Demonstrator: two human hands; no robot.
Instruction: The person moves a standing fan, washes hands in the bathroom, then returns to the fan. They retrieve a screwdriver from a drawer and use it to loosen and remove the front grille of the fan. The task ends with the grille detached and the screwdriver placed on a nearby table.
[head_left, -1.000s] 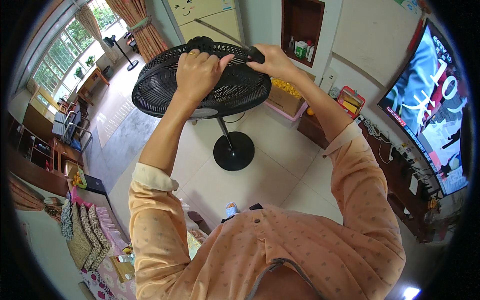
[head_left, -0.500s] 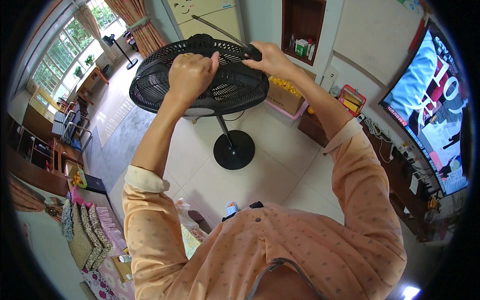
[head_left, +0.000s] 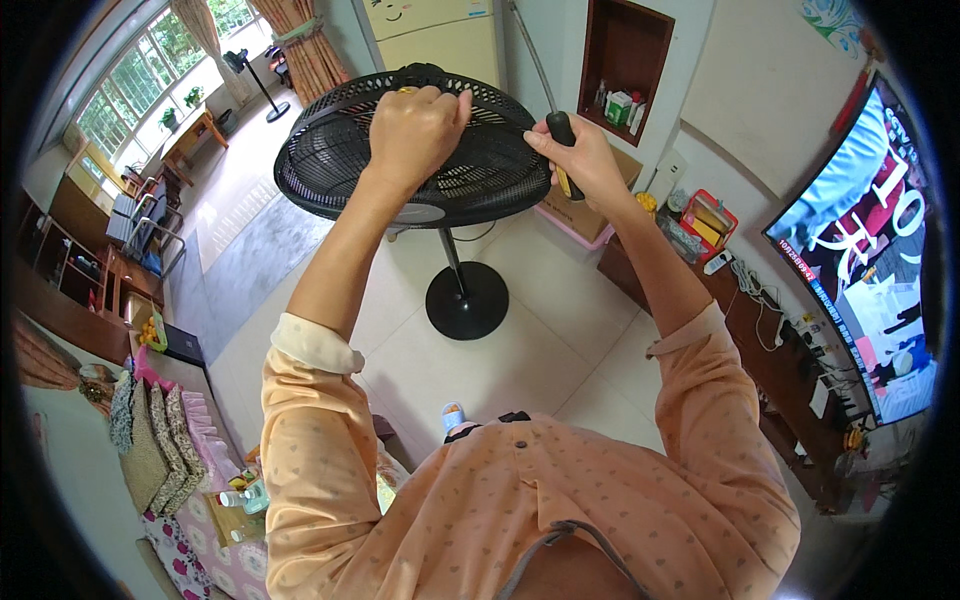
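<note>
A black standing fan point(head_left: 320, 165) is in front of me, its round grille tipped upward on a thin pole above a round base point(head_left: 466, 300). My left hand point(head_left: 418, 140) is closed in a fist over the grille's middle, thumb toward the right. What its fingers hold, if anything, is hidden. Off the fan's right rim, my right hand point(head_left: 585, 165) grips a long screwdriver point(head_left: 562, 130) by its black and yellow handle. The metal shaft points up and away, and its tip is apart from the fan.
A cardboard box point(head_left: 580, 212) in a pink tub stands behind the fan on the right. Beyond are a low brown cabinet point(head_left: 735, 320) with cables and a large television point(head_left: 860, 250). A sofa with cushions point(head_left: 165, 450) lies at the left, a second fan point(head_left: 258, 85) at the far left.
My right hand has moved right and slightly down, away from the grille. The screwdriver has swung from slanting leftward to nearly upright. My left hand stays over the grille while the view has shifted.
</note>
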